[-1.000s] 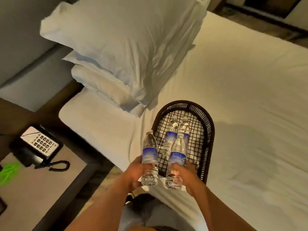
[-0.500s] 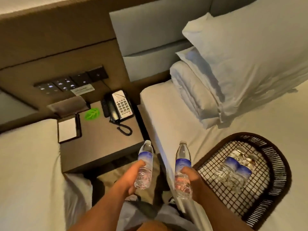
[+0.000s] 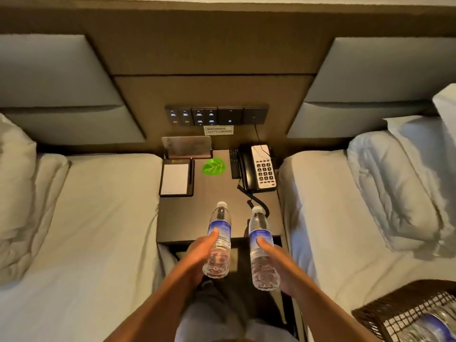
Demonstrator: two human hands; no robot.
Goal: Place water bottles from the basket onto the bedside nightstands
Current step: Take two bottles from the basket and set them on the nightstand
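Left hand (image 3: 197, 255) and right hand (image 3: 278, 262) each wrap fingers around an upright water bottle (image 3: 218, 240); beyond the fingertips, a nightstand (image 3: 204, 218) carries telephone (image 3: 259, 167), notepad (image 3: 175, 178), green leaf card (image 3: 213, 165).

Telephone (image 3: 259, 167), notepad (image 3: 175, 178), green leaf (image 3: 213, 165) (flat)

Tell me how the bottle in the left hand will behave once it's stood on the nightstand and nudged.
The bottle in the left hand is tall and narrow, so a nudge would probably tip it. It looks full of water, so likely heavy for its size. Its round body would probably roll across the smooth nightstand if it fell.
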